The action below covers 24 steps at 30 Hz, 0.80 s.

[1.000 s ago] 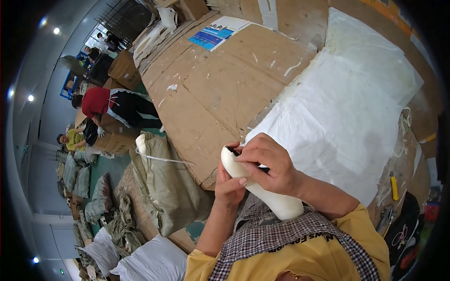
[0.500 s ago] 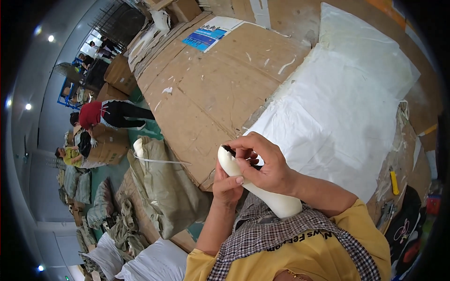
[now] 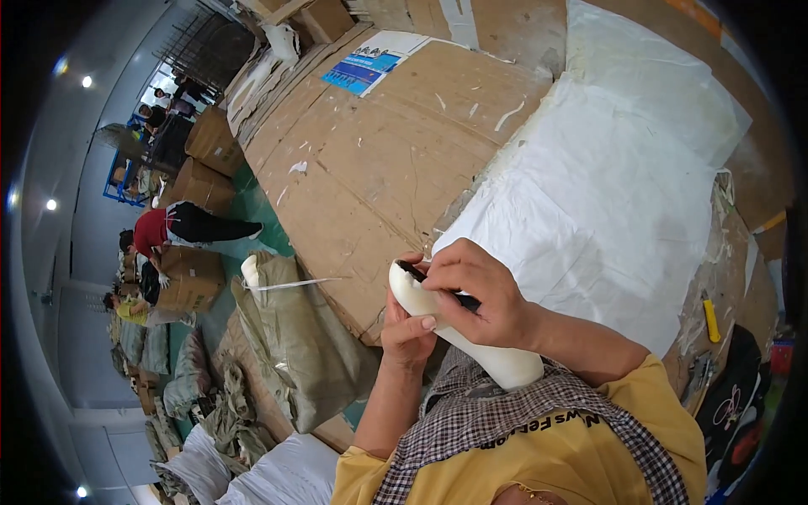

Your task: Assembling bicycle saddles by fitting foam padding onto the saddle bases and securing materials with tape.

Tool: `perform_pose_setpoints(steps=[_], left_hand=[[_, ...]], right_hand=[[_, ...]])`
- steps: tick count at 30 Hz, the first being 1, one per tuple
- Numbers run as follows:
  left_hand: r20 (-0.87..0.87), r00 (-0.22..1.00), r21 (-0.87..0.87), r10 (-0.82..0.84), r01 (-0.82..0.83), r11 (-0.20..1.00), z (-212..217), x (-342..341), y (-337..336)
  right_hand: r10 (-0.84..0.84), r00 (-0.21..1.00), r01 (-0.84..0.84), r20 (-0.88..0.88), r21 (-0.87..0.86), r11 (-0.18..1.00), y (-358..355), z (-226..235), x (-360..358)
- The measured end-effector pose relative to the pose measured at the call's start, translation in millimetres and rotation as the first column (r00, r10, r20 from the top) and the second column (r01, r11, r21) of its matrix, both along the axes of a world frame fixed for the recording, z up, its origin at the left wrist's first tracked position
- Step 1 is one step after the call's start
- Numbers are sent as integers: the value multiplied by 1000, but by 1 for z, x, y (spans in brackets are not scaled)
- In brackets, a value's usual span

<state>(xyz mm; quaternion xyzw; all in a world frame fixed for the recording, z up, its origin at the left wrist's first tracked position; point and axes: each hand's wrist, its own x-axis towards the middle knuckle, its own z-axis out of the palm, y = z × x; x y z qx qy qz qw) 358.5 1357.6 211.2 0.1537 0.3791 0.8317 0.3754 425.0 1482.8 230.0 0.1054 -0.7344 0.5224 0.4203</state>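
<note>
A smooth white piece, long and bent at its top end, slants in front of my chest, its wider lower end against my checked apron. My left hand is closed round its upper part from the left, the thumb lying across the front. Over the top end, my right hand pinches a slim black object, which lies along the bent tip. My right fingers cover its middle, so I cannot tell its kind. Small nicks show on the white surface beside it.
A cardboard-covered table with scraps lies ahead, white sheeting on its right. A yellow cutter rests at the right. Left stands a greenish sack holding another white piece. Beyond it, a person in red bends over boxes.
My right fingers have shifted and curled over the black object, showing more of it. My left hand keeps its hold. The person in red has moved slightly, and the whole view has shifted a little.
</note>
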Motion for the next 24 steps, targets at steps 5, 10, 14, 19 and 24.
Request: perform_pose_setpoints(steps=[5,10,14,19,24], left_hand=[[25,1000,15,-16,15,1000,-2,-1,0],[39,999,5,-24,24,1000,-8,-3,-1],[65,997,22,-32,31,999,-12,-2,0],[73,995,50,-75,71,996,-9,-3,2],[24,999,-40,-42,43,998,-5,0,6]], right_hand=[[-94,989,121,-111,265,957,5,-8,1],[-187,975,223,-121,488,844,6,-15,7],[-174,981,195,-89,514,835,11,-18,10],[-170,984,170,-47,509,844,14,-19,11],[-205,979,182,-17,540,822,12,-10,12]])
